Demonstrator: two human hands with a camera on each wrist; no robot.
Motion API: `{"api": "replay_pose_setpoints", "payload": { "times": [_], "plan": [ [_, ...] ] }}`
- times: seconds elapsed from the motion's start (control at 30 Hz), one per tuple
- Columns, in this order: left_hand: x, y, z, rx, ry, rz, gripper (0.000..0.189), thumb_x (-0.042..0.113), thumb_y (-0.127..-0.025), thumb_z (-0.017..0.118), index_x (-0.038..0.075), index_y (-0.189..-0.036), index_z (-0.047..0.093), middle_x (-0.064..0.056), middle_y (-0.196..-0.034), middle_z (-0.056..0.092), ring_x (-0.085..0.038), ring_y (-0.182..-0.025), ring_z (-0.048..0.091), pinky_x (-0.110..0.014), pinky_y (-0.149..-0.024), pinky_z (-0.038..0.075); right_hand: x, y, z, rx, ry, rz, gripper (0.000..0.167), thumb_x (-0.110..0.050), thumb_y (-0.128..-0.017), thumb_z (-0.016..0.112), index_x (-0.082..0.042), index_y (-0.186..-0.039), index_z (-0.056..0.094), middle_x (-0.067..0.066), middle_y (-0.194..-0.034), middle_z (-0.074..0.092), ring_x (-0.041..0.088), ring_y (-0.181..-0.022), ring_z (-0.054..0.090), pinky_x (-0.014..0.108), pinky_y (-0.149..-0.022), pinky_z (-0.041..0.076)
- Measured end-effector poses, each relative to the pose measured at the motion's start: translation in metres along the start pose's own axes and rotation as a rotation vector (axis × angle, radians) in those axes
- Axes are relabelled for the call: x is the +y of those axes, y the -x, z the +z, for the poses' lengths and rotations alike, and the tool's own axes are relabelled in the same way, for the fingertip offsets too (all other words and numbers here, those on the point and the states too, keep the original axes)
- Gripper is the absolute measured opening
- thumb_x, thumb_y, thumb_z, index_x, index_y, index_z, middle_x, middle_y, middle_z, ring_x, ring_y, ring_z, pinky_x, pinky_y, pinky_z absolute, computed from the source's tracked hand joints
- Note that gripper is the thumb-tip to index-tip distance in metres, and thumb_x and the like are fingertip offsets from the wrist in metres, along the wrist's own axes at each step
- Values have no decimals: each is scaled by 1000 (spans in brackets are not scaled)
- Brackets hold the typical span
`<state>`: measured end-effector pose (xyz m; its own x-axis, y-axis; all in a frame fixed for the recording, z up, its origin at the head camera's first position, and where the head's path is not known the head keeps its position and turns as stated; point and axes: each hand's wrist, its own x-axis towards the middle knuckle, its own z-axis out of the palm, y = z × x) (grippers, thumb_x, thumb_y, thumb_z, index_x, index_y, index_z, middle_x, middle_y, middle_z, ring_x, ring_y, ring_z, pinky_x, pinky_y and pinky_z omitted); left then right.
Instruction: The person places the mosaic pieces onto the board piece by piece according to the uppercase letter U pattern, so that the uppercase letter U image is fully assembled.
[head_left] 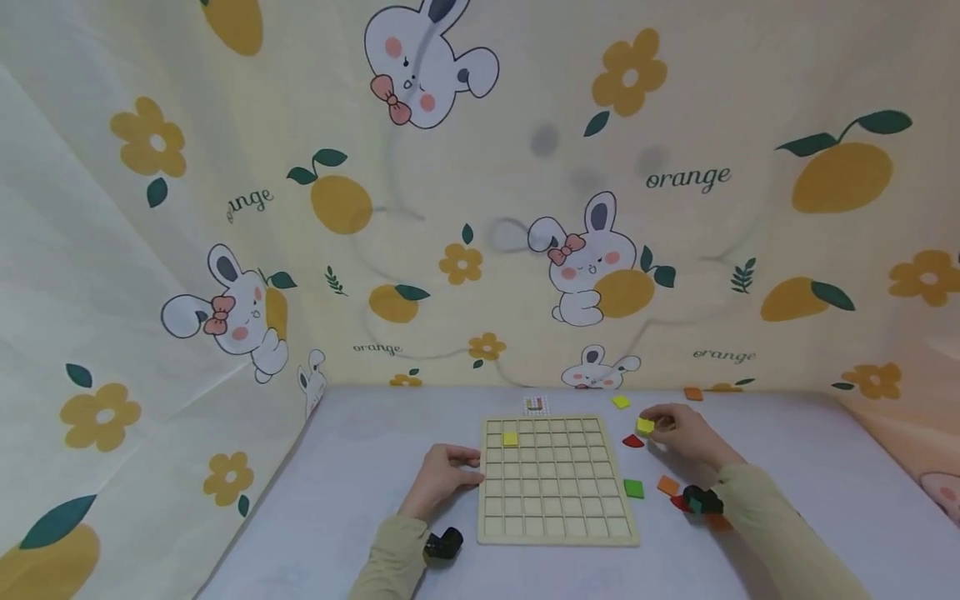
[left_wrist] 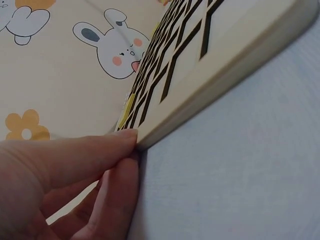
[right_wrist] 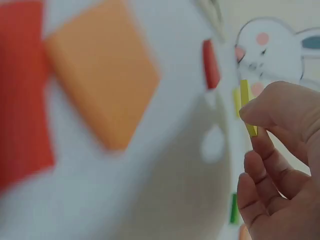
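My right hand (head_left: pixel 686 432) pinches a yellow square tile (right_wrist: pixel 248 107) between thumb and fingers, above the table to the right of the board. A red wedge-shaped piece (head_left: pixel 633 442) lies just below that tile in the head view. At the left side of the pale wooden grid board (head_left: pixel 558 540), my left hand (head_left: pixel 441 479) touches the rim with thumb and fingertips. Its thumb tip (left_wrist: pixel 129 135) lies right at the rim, and the other fingers bend below it. One yellow tile (head_left: pixel 511 439) sits in a cell of the upper left part of the board.
Behind the board lies a small printed card (head_left: pixel 536 405). Another yellow tile (head_left: pixel 621 402) and an orange tile (head_left: pixel 693 394) lie at the back. A green tile (head_left: pixel 633 489), an orange tile (head_left: pixel 667 485) and a red piece (head_left: pixel 681 503) lie near my right forearm. A patterned cloth hangs behind.
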<state>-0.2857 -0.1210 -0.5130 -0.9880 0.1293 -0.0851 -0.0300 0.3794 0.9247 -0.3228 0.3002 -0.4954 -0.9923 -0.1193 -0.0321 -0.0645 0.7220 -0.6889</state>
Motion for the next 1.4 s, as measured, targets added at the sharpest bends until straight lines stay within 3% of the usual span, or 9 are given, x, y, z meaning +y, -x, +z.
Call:
{"api": "replay_pose_setpoints", "payload": {
  "times": [0.33, 0.7, 1.03, 1.4],
  "plan": [
    [-3, 2, -2, 10, -33, 15, 35, 0, -71, 81, 2, -104, 70, -4, -90, 67, -17, -86, 61, -30, -71, 55, -42, -13, 16, 3, -35, -254, 31, -1, -82, 63, -5, -113, 65, 7, -109, 62, 23, -91, 53, 35, -73, 48],
    [-2, 0, -5, 9, -19, 8, 35, 2, -71, 82, 2, -104, 70, -4, -91, 68, -18, -89, 61, -29, -73, 55, -90, -24, 67, -139, -121, -506, 27, 2, -85, 65, -2, -112, 64, 7, -103, 62, 21, -86, 54, 31, -72, 48],
    [-2, 2, -6, -5, -22, 0, 35, 2, -71, 82, 2, -104, 70, -5, -91, 67, -16, -85, 61, -29, -71, 54, -118, -24, 115, -251, -115, -512, 26, -2, -86, 66, -6, -111, 65, 0, -102, 62, 18, -86, 53, 28, -72, 48],
    [1, 0, -2, -15, 22, 0, 35, -1, -71, 81, 1, -104, 70, -5, -89, 67, -16, -81, 62, -28, -67, 55, -132, -24, 134, -229, -99, -485, 25, 4, -82, 68, -3, -106, 67, 5, -100, 63, 20, -85, 53, 30, -75, 47]
  ]
}}
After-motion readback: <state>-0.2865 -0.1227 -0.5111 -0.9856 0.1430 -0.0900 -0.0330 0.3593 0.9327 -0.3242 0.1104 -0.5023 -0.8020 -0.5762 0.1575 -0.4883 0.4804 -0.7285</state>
